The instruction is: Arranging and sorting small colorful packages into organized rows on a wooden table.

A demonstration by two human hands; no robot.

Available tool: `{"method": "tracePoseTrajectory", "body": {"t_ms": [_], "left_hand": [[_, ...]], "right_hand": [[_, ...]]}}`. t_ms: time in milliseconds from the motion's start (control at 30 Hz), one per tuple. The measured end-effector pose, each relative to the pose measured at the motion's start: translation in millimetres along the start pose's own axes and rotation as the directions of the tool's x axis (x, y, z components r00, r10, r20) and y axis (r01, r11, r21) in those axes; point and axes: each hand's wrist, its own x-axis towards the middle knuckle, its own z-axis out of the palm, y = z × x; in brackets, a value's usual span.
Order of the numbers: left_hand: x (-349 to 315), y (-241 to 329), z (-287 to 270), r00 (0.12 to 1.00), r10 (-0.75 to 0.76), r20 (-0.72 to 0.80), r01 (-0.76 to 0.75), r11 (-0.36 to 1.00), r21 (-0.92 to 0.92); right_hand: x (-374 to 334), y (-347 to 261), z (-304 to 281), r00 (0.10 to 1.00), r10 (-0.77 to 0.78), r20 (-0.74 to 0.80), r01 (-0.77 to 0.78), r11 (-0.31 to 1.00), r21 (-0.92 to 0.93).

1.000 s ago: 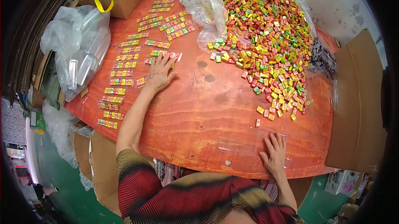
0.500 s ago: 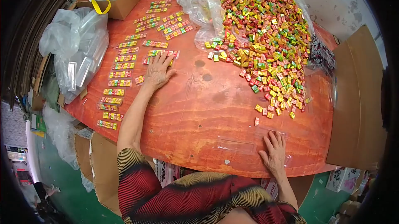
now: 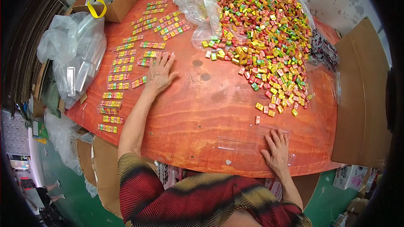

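Observation:
My left hand (image 3: 160, 76) lies on the table with its fingers spread, fingertips over a strip of small coloured boxes (image 3: 145, 62). Beside its wrist lies a short strip of the same boxes (image 3: 139, 82), and above it another filled strip (image 3: 152, 45). At the front right, my right hand (image 3: 276, 151) rests flat with fingers apart, over clear plastic trays (image 3: 269, 131) partly hidden beneath it. Left of that hand is an empty clear tray (image 3: 235, 144). One loose red-and-white box (image 3: 257, 120) lies just beyond the right fingertips. Neither hand grips anything.
A big heap of small red, yellow and green boxes (image 3: 265, 29) covers the back right. Filled strips (image 3: 120, 77) line the left side. A plastic bag (image 3: 73, 54) sits at the left edge, a carton (image 3: 115, 6) behind it. Cardboard (image 3: 362, 96) stands at right.
More of the short strip beside my left wrist shows now. Both hands stay in nearly the same places, and the whole view has shifted slightly.

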Motion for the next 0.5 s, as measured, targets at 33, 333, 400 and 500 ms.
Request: {"method": "tracePoseTrajectory", "body": {"t_ms": [33, 333, 400, 500], "left_hand": [[1.7, -0.7, 3.9, 0.999, -0.025, 0.045, 0.025, 1.0, -0.001], [-4.8, -17.9, 7.6, 0.995, -0.053, 0.083, 0.056, 0.998, -0.035], [-6.5, -21.7, 9.6, 0.998, -0.017, 0.053, 0.021, 0.997, -0.075], [-4.8, -17.5, 9.0, 0.999, -0.021, 0.03, 0.025, 0.993, -0.111]], "right_hand": [[0.6, 0.6, -0.2, 1.0, 0.002, 0.003, -0.002, 1.0, -0.011], [0.0, 0.3, 0.8, 1.0, -0.009, -0.017, 0.01, 1.0, 0.014], [0.9, 0.1, 0.3, 1.0, -0.015, -0.02, 0.015, 1.0, 0.017], [2.3, 0.7, -0.2, 1.0, -0.013, -0.02, 0.014, 1.0, 0.014]]}}
